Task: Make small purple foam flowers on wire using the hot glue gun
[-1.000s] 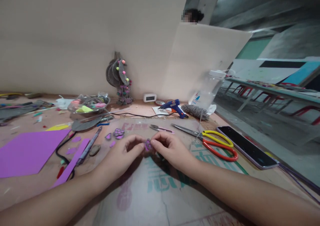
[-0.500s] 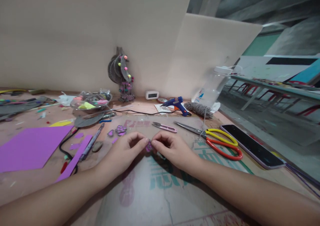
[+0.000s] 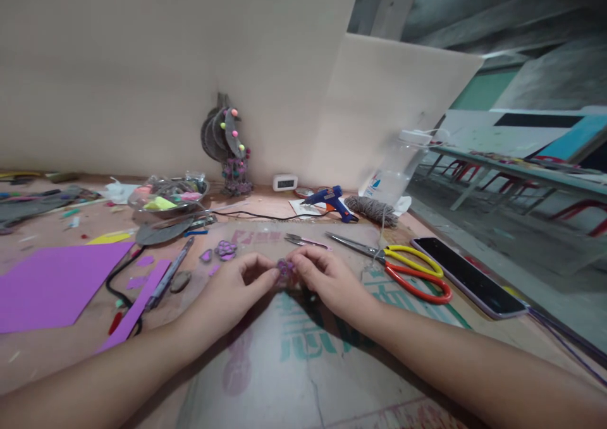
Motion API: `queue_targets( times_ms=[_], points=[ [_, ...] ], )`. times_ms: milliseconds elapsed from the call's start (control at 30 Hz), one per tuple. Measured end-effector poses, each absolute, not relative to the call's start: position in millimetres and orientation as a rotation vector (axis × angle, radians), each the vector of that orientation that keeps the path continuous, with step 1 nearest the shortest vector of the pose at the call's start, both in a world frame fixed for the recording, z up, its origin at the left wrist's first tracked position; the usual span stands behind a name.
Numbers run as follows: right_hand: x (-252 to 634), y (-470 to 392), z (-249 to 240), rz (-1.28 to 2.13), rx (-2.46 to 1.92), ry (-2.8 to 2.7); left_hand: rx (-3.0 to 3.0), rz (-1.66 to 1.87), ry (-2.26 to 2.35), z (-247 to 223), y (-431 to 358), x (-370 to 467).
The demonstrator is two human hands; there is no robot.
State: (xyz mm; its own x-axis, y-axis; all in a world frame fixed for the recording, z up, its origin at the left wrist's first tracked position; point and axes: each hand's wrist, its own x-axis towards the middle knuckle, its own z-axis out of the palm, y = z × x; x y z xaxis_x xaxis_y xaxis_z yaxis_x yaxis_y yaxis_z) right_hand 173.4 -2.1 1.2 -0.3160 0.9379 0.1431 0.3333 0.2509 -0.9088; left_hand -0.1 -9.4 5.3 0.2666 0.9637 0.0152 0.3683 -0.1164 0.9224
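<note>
Between my two hands is a small purple and grey flower piece (image 3: 285, 268), pinched at its edges. My left hand (image 3: 246, 287) grips its left side between thumb and fingertips. On the opposite side, the thumb and fingers of my right hand (image 3: 327, 277) close on the same piece. A similar flower (image 3: 226, 249) and a small petal shape (image 3: 205, 256) lie left of my hands. Behind my right hand are small pink snips (image 3: 307, 241). Large scissors (image 3: 415, 265) with yellow and red handles rest to the right.
Purple sheet (image 3: 61, 283), pen (image 3: 169, 274) and stone (image 3: 180, 282) lie left. At the back are a filled bowl (image 3: 168, 195), decorated grey ornament (image 3: 227, 141), timer (image 3: 285, 182), glue gun (image 3: 332, 201), yarn (image 3: 372, 210) and bottle (image 3: 398, 167). A phone (image 3: 467, 277) is right.
The view has shifted slightly, so the table items appear a little further left. The flower piece shows more openly between my fingertips, and my right fingers have moved over part of the snips.
</note>
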Motion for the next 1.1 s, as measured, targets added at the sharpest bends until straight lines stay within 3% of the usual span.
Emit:
queue_targets(
  times_ms=[833, 1100],
  points=[
    [169, -5, -1, 0.981, -1.234, -1.956, 1.700, 0.849, 1.189, -2, -6, -6],
    [171, -2, -3, 1.048, -1.176, -1.806, 1.424, 1.039, 1.031, -13, -3, -3]
  ],
)
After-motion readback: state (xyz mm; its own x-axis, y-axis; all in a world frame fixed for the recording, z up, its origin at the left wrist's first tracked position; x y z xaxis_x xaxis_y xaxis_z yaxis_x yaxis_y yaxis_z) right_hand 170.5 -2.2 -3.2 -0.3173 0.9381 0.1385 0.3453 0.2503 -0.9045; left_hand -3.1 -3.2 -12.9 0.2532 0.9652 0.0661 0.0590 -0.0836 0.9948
